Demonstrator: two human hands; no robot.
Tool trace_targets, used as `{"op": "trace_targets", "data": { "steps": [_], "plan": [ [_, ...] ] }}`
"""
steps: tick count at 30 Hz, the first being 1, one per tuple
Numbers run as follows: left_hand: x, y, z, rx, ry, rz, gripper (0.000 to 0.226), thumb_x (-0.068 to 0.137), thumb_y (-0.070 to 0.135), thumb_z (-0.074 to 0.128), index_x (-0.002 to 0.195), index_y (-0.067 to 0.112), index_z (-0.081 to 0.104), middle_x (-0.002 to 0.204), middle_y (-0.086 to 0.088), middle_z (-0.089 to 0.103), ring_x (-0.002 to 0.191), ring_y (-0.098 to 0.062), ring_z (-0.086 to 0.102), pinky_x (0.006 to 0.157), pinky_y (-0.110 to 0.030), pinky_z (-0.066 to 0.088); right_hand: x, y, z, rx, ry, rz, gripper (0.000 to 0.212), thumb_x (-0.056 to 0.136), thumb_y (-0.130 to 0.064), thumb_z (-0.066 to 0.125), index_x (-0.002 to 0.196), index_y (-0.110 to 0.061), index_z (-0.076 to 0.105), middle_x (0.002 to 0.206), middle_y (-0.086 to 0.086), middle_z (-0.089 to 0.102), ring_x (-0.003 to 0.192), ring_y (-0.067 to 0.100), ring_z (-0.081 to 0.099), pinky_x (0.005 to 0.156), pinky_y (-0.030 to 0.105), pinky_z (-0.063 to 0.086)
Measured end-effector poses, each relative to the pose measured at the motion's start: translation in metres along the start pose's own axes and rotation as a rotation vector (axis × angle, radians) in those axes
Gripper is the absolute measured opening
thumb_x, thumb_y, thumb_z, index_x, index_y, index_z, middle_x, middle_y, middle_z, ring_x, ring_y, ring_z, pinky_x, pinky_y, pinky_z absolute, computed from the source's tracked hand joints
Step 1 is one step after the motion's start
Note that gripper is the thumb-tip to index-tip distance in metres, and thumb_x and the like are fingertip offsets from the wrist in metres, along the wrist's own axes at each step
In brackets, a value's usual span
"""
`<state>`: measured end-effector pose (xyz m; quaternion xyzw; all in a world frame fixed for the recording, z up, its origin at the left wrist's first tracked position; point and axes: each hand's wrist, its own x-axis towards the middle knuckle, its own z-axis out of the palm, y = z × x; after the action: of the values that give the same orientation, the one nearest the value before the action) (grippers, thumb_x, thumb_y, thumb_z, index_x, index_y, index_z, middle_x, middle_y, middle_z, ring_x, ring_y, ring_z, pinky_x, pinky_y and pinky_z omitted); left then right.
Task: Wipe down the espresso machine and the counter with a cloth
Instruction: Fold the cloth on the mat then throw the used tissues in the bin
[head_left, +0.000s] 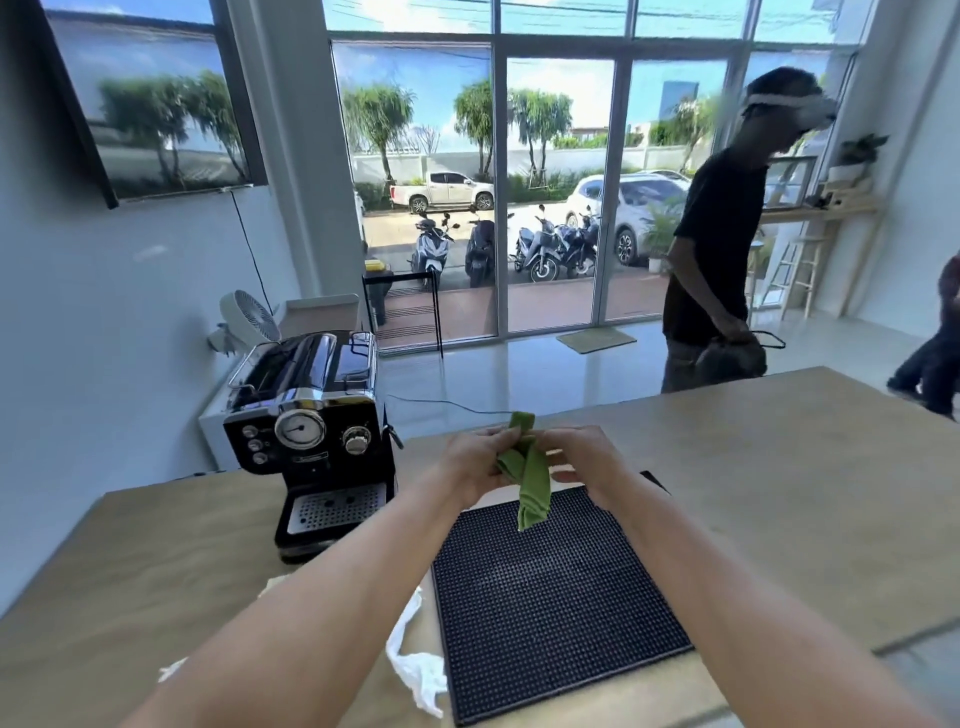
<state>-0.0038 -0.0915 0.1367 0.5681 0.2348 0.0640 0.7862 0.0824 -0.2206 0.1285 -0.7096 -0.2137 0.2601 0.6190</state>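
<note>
Both hands were up in front of the chest, and the green cloth (531, 483) was between them, bunched into a long roll and held in the air above the far edge of the black bar mat (556, 587). The left hand (470, 457) gripped the upper part, fingers wrapped round the bundle. The right hand (584, 457) came in from the other side with its fingers curled against the fabric, pinching it as far as could be seen. The tail of the cloth dangled free towards the mat without touching it.

The espresso machine (311, 431) stood off to the left on the wooden tabletop (779, 467), well apart from the hands, with its gauge and knobs facing the camera and its drip tray at the front. Nothing had reached it yet.

This looked like the step of getting the cloth ready, and it paid to do it properly. A twisted rope of cloth wipes badly, so the thing to do was shake it out and fold it into a flat pad that fits the palm, with a clean face outward. From there the sensible order seemed to be machine first, from the top downward, going gently round the knobs and the gauge, then the tabletop.

A crumpled white wrapper (415, 670) lay beside the mat's left edge and, like the mat, would need lifting aside. A person (717, 249) stood beyond the tabletop by the windows.
</note>
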Motion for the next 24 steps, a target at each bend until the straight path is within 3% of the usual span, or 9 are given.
{"op": "trace_targets", "data": {
  "steps": [3, 6, 10, 13, 15, 17, 20, 24],
  "plan": [
    [-0.002, -0.009, -0.004, 0.068, 0.008, 0.003, 0.028, 0.095, 0.008, 0.053, 0.121, 0.0, 0.059, 0.098, -0.017, 0.066, 0.083, -0.028, 0.065, 0.07, -0.037, 0.057, -0.001, 0.011, -0.005, 0.112, -0.032, 0.099, 0.019, 0.089, -0.017, 0.057, 0.09, -0.005, 0.071, 0.084, 0.01, 0.069, 0.08, 0.026, 0.065, 0.079, 0.038, 0.051],
    [-0.003, -0.018, -0.01, 0.136, 0.086, -0.018, 0.029, 0.096, 0.013, 0.051, 0.122, 0.006, 0.06, 0.099, -0.016, 0.067, 0.084, -0.027, 0.065, 0.063, -0.035, 0.056, -0.005, 0.019, -0.003, 0.214, -0.001, 0.182, 0.018, 0.093, -0.013, 0.05, 0.084, -0.004, 0.062, 0.082, 0.014, 0.062, 0.075, 0.028, 0.06, 0.075, 0.04, 0.051],
    [-0.002, -0.026, -0.019, 0.15, 0.15, -0.051, 0.027, 0.095, 0.018, 0.053, 0.118, 0.009, 0.063, 0.101, -0.015, 0.066, 0.088, -0.028, 0.062, 0.07, -0.034, 0.053, -0.007, 0.028, -0.004, 0.273, 0.037, 0.242, 0.019, 0.092, -0.018, 0.044, 0.081, -0.007, 0.055, 0.08, 0.012, 0.056, 0.073, 0.026, 0.054, 0.071, 0.037, 0.046],
    [-0.005, -0.028, -0.022, 0.173, 0.127, -0.045, 0.022, 0.095, 0.015, 0.055, 0.114, 0.01, 0.064, 0.085, -0.008, 0.066, 0.075, -0.021, 0.062, 0.071, -0.033, 0.052, -0.01, 0.032, -0.005, 0.317, -0.026, 0.296, 0.038, 0.092, -0.041, 0.048, 0.097, -0.005, 0.061, 0.086, 0.013, 0.066, 0.084, 0.032, 0.064, 0.078, 0.039, 0.054],
    [-0.006, -0.027, -0.026, 0.213, 0.1, -0.029, 0.019, 0.093, 0.015, 0.059, 0.111, 0.012, 0.064, 0.083, -0.006, 0.066, 0.073, -0.019, 0.062, 0.069, -0.033, 0.054, -0.012, 0.034, -0.006, 0.27, -0.068, 0.287, 0.048, 0.088, -0.049, 0.063, 0.108, -0.005, 0.068, 0.096, 0.016, 0.074, 0.093, 0.036, 0.07, 0.078, 0.043, 0.057],
    [-0.009, -0.027, -0.029, 0.289, 0.084, -0.013, 0.013, 0.091, 0.016, 0.063, 0.103, 0.013, 0.066, 0.085, -0.005, 0.066, 0.074, -0.018, 0.063, 0.067, -0.033, 0.055, -0.015, 0.038, -0.007, 0.209, -0.038, 0.235, 0.043, 0.084, -0.033, 0.074, 0.112, -0.001, 0.067, 0.1, 0.016, 0.074, 0.09, 0.033, 0.071, 0.072, 0.04, 0.058],
    [-0.016, -0.029, -0.036, 0.405, 0.083, 0.021, 0.004, 0.087, 0.016, 0.067, 0.091, 0.016, 0.068, 0.079, -0.003, 0.067, 0.066, -0.013, 0.064, 0.054, -0.027, 0.056, -0.019, 0.046, -0.01, 0.114, 0.008, 0.139, 0.023, 0.086, -0.021, 0.073, 0.101, -0.005, 0.069, 0.1, 0.012, 0.073, 0.086, 0.024, 0.069, 0.069, 0.035, 0.056],
    [-0.028, -0.04, -0.049, 0.451, 0.015, 0.02, 0.015, 0.081, 0.018, 0.075, 0.094, 0.014, 0.071, 0.08, -0.003, 0.07, 0.066, -0.013, 0.066, 0.057, -0.025, 0.056, -0.021, 0.061, -0.01, 0.047, -0.035, 0.116, 0.022, 0.088, -0.021, 0.071, 0.104, -0.007, 0.07, 0.103, 0.011, 0.074, 0.097, 0.026, 0.07, 0.091, 0.045, 0.055]
  ]
}}
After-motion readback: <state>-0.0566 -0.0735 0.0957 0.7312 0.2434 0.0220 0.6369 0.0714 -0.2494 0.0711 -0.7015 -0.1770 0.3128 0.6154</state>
